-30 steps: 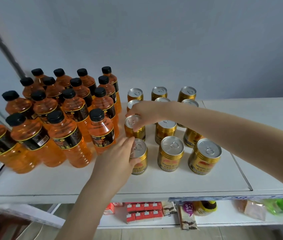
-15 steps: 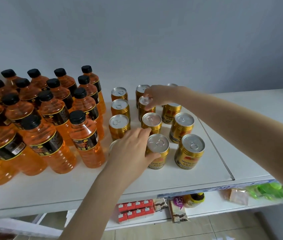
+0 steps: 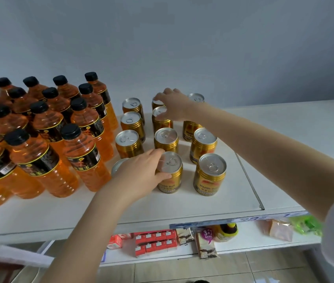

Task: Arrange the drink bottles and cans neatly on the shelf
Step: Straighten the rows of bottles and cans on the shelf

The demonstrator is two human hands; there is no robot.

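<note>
Gold drink cans (image 3: 210, 174) stand upright in three columns, four deep, at the centre of a white shelf (image 3: 182, 205). They are just right of a block of orange drink bottles (image 3: 82, 154) with black caps that fills the left of the frame. A person's left hand (image 3: 141, 176), reaching up from the bottom centre, grips the front middle can (image 3: 171, 178), thumb against its gold side and fingers curled over the left rim of its silver lid. The same hand covers most of the front left can (image 3: 118, 167), of which only a sliver of lid shows. The right hand (image 3: 175, 108), its bare arm crossing in from the right edge of the frame, sits at the back of the middle column. Its fingers curl round the top of the second can from the back (image 3: 162, 121) and touch the rearmost can (image 3: 157, 101) just behind it. The forearm hides the lid of one can in the right column; the remaining cans stand free of both hands, pull tabs up. Bottles and cans are near each other but apart, with a narrow strip of bare shelf between them. On a lower shelf (image 3: 243, 249) at the bottom of the frame lie red cartons (image 3: 155, 242), brown snack packs (image 3: 206, 245) and a green packet (image 3: 307, 224). A plain grey-blue wall (image 3: 202, 48) fills the upper half.
</note>
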